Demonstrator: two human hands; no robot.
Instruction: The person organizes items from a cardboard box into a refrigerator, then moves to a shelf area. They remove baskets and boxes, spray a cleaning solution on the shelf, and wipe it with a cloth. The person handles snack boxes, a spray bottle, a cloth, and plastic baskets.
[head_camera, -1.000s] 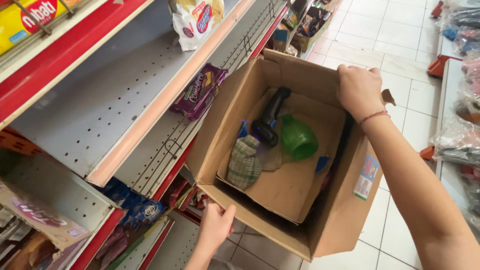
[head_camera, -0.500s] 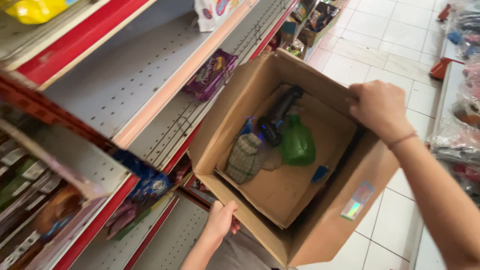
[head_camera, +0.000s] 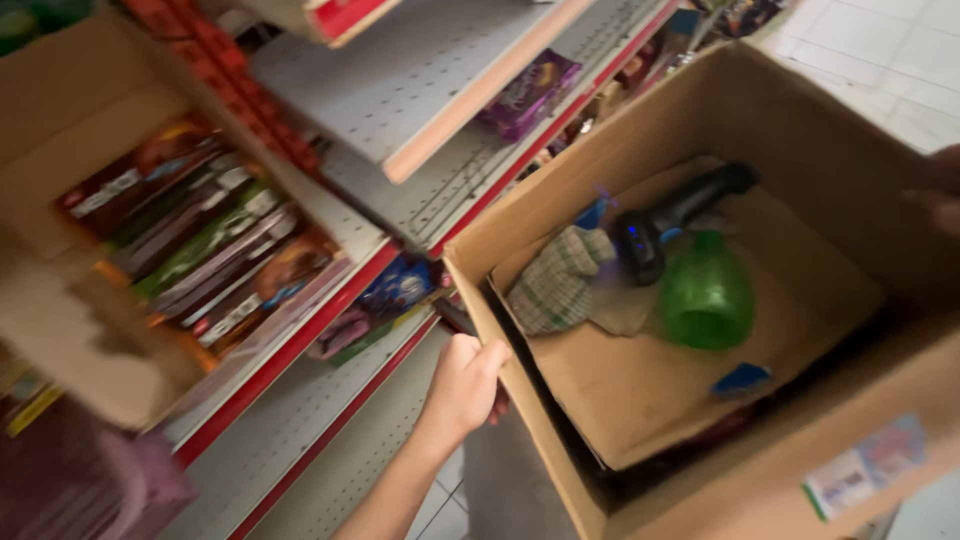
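I am looking down into the large open brown cardboard box (head_camera: 800, 130), and everything I place here I am placing against it. My left hand (head_camera: 465, 385) is clamping the box's near left wall, fingers curled over the top edge and thumb on the outside, so it is gripping cardboard. My right hand (head_camera: 940, 195) is showing only as a blurred sliver at the box's far right rim; it is resting against that side, but I cannot tell whether its fingers are closed on it. The box is being carried between the two hands, tilted toward the red-edged grey metal store shelves (head_camera: 420, 110) to its left. Inside, on the box floor, a black handheld scanner (head_camera: 670, 220) is lying with its long axis running from the middle toward the far right corner. A checked folded cloth (head_camera: 555, 285) is lying just left of it, and a green translucent plastic funnel-shaped piece (head_camera: 705, 295) is touching its near side. All three are lying to the right of my left hand, which is the nearer one.
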